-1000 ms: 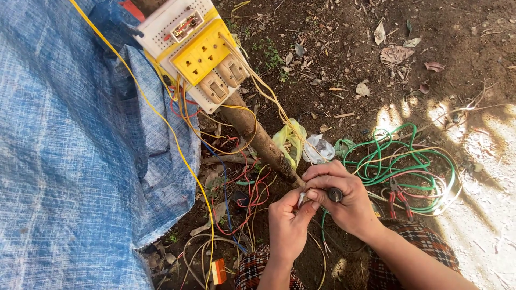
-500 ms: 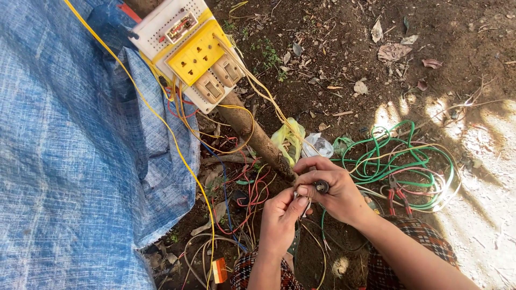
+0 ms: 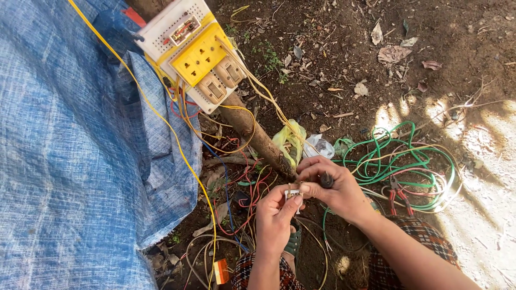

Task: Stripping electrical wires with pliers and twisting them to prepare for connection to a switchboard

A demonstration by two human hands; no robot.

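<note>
A: Lower centre of the frame: the left hand (image 3: 275,217) and right hand (image 3: 333,188) meet over bare ground (image 3: 344,48), both closed on a small white part (image 3: 293,193).

B: How are the fingers set?

A: The left thumb and forefinger pinch the white part from below. The right hand's fingers are curled tight around a dark tool handle (image 3: 326,180), its tip pressed to the same part. What kind of part it is cannot be told; it is too small and mostly covered.

B: And around the hands?

A: A wooden post (image 3: 258,137) runs from upper centre down to the hands. At its top, upper left of centre, sits a white switch board (image 3: 191,51) with a yellow socket panel (image 3: 201,53) and two beige switches. Yellow wires (image 3: 161,115) trail from it across a blue tarp (image 3: 70,161) that fills the left side.

B: The right side?

A: A loose coil of green wire (image 3: 408,156) lies right of the hands, with red-handled pliers (image 3: 396,193) among it. A crumpled yellow-green plastic bag (image 3: 287,140) lies just above the hands, beside the post. Red and blue wires (image 3: 236,182) tangle at the post's base, left of the hands, and a small orange box (image 3: 220,270) lies at the bottom edge. Checked cloth covers the person's knees at lower centre and lower right.
</note>
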